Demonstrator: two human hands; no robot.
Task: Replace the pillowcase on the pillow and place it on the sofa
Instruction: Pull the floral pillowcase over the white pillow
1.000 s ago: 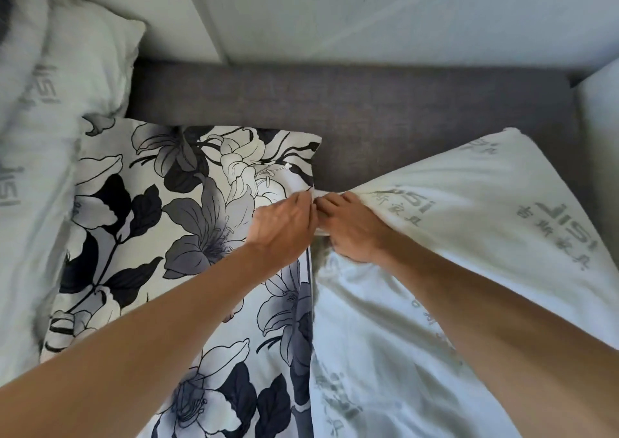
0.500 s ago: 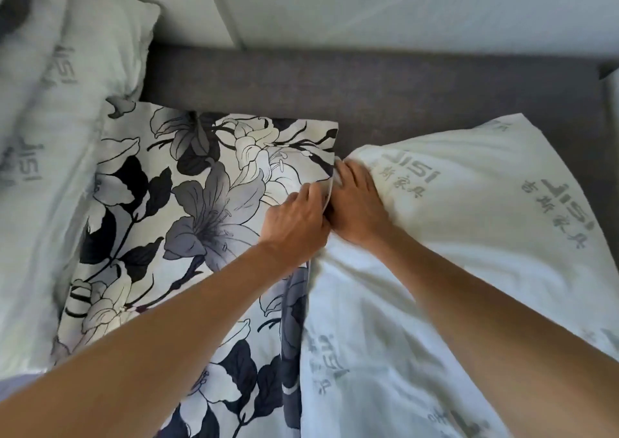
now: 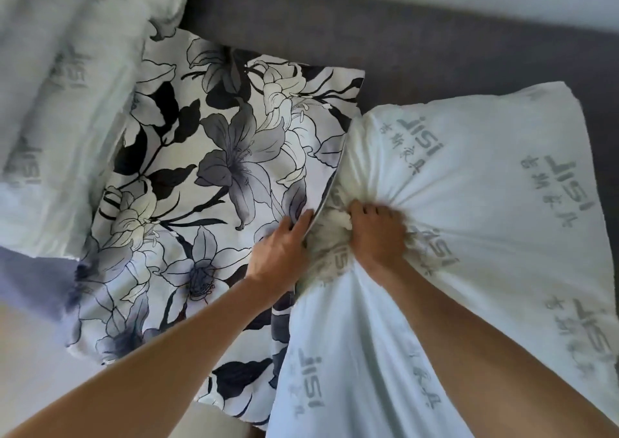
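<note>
— Two big things fill the view: the white pillow (image 3: 469, 203) on the right and the flowered pillowcase (image 3: 217, 169) lying flat just beside it, both on the grey sofa (image 3: 402, 35). What could go wrong?

— The pillow is far bulkier than the opening it has to pass through. The right hand (image 3: 380, 236) is clenched on a bunched wad of pillow at its near edge; if that wad springs loose, I'd expect it to puff out and jam at the mouth.

— And the pillowcase?

— The left hand (image 3: 278, 256) pinches only the upper layer at the open edge, fingers closed on the cloth. With one layer lifted, the lower layer could get pushed along under the pillow, so the stuffing goes on top rather than inside. The flat case may also slide on the seat.

— What can't you make out?

— Whether any of the pillow is already inside; the seam where they meet is shadowed. The case's near corner and the pillow's lower end are cut off by the arms and the frame. More white bedding (image 3: 60, 102) at the left is blurred.
</note>
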